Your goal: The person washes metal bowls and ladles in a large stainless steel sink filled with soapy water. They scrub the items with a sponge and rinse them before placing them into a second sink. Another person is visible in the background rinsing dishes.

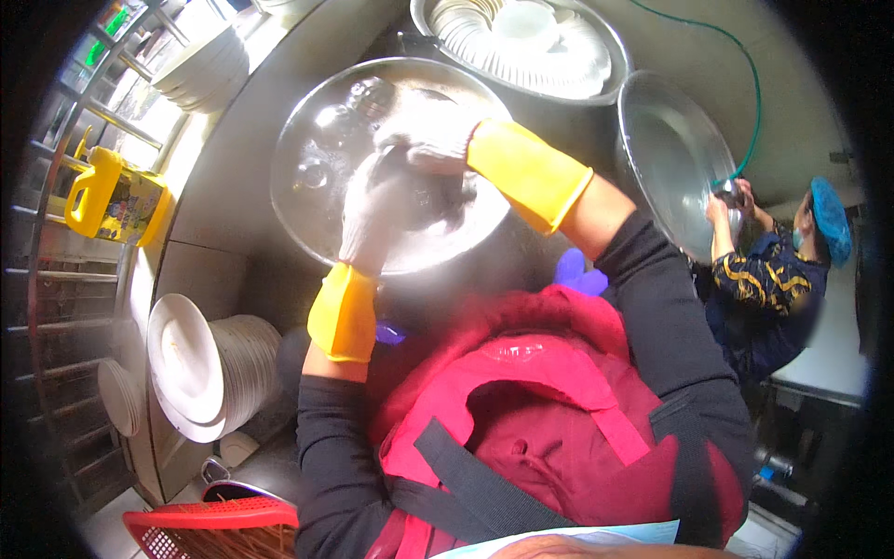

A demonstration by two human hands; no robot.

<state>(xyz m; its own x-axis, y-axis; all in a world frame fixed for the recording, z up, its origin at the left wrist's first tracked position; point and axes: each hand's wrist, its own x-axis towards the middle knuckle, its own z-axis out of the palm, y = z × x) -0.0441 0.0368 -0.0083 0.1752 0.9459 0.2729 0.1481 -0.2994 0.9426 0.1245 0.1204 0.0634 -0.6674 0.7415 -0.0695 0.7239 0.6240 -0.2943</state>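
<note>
My left hand (374,202), in a whitish glove with a yellow cuff, reaches over a wide metal basin (293,230). Its fingers lie along the edge of a dark, dish-like piece (426,199), whose exact kind glare and blur hide. From the right comes my right hand (436,140), gloved the same way, bent against the top of that piece. Strong light washes out its fingers, so their grip is unclear. Cloudy water and a few shiny rounded shapes (328,119) show in the basin's upper left.
Beyond stands a metal basin (618,63) of stacked white dishes (517,49). At right, a co-worker (761,279) holds something beside a tilted metal basin (670,154) and a green hose (758,91). At left are stacked plates (244,363), a yellow jug (105,202) and a red basket (209,517).
</note>
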